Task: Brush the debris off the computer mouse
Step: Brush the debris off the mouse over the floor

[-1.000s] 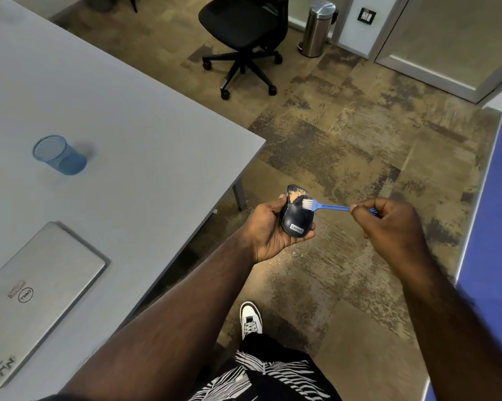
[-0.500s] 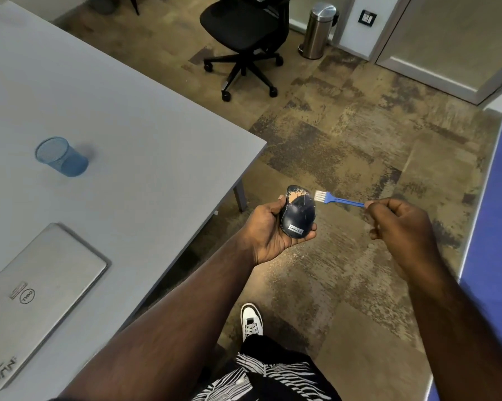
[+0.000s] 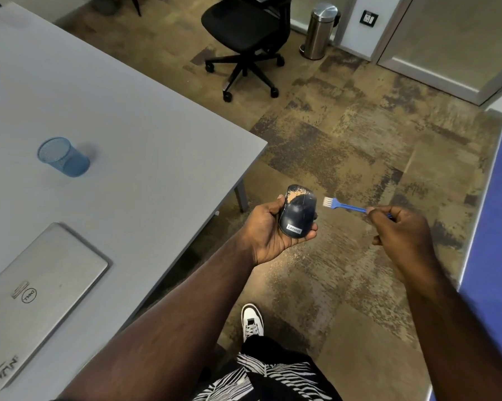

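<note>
1. Risk: the mouse (image 3: 298, 213) is held over the floor (image 3: 359, 146), clear of the worktop (image 3: 128, 117). It is cradled only by a palm and curled fingers, so a hard stroke could knock it loose and a drop to the floor is likely.
2. Risk: a tan patch of debris (image 3: 295, 195) is seen at the far end of the mouse, near the buttons. If strokes are run toward the wheel gap, grit could be pushed inside rather than off.
3. Risk: the brush (image 3: 343, 205) is gripped at the far end of its thin handle. Little pressure control is given there; flex or a slip across the shell is possible.
4. Risk: loosened dust is expected to fall on the floor, the shoe (image 3: 252, 321) and clothing below. Pale specks are already visible on the floor under the hand.
5. Left hand (image 3: 268, 233): palm turned up, fingers wrapped round the mouse, thumb laid on its left edge, label end toward the body.
6. Right hand (image 3: 400, 230): fingers closed, handle pinched between thumb and forefinger, bristles aimed left, just beside the mouse, not touching.
7. Laptop (image 3: 38, 293) and mesh cup (image 3: 63, 157) are left on the worktop, well apart from the work.
</note>
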The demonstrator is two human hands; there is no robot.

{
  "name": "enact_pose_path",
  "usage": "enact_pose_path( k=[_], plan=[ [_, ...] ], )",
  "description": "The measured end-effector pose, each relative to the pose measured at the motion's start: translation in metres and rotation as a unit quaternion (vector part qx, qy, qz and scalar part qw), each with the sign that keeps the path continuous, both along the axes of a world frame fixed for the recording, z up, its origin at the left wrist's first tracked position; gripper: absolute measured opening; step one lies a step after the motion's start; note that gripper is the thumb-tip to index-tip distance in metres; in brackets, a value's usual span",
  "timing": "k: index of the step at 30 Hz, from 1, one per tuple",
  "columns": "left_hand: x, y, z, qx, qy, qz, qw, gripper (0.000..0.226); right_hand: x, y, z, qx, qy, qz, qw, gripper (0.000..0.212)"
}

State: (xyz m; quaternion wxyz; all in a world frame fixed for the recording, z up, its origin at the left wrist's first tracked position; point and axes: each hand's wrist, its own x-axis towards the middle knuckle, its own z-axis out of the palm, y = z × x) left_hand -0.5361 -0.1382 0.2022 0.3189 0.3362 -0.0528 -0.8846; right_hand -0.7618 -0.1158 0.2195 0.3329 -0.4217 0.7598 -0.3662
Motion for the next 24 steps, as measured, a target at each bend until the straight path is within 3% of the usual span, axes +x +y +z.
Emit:
enact_pose_path(
  k=[3, 6, 9, 11, 15, 21, 24],
  plan=[
    [-0.001, 0.0, -0.001, 0.002, -0.016, 0.001, 1.0, 0.061, 0.005, 0.0, 0.007, -0.025, -0.087, 0.026, 0.996, 0.019],
    [-0.003, 0.001, -0.001, 0.01, -0.026, 0.003, 1.0, 0.057, 0.015, 0.003, 0.014, -0.026, -0.036, 0.11, 0.993, 0.015],
    [-0.004, 0.002, -0.001, 0.014, -0.035, 0.007, 0.999, 0.053, 0.015, -0.002, 0.017, -0.038, 0.038, 0.054, 0.997, 0.012],
    [-0.004, 0.003, -0.002, 0.015, -0.037, 0.006, 0.999, 0.05, 0.013, -0.004, 0.021, -0.053, 0.034, 0.035, 0.997, 0.013],
    [-0.006, 0.003, -0.002, 0.009, -0.057, 0.004, 0.998, 0.048, 0.024, 0.003, 0.025, -0.032, 0.006, 0.13, 0.991, 0.013],
    [-0.006, 0.005, -0.003, 0.004, -0.084, 0.0, 0.996, 0.039, 0.018, -0.004, 0.03, -0.057, 0.039, 0.045, 0.997, 0.012],
    [-0.008, 0.005, -0.002, 0.001, -0.093, -0.003, 0.996, 0.042, 0.025, 0.002, 0.032, -0.042, 0.011, 0.139, 0.989, 0.013]
  ],
)
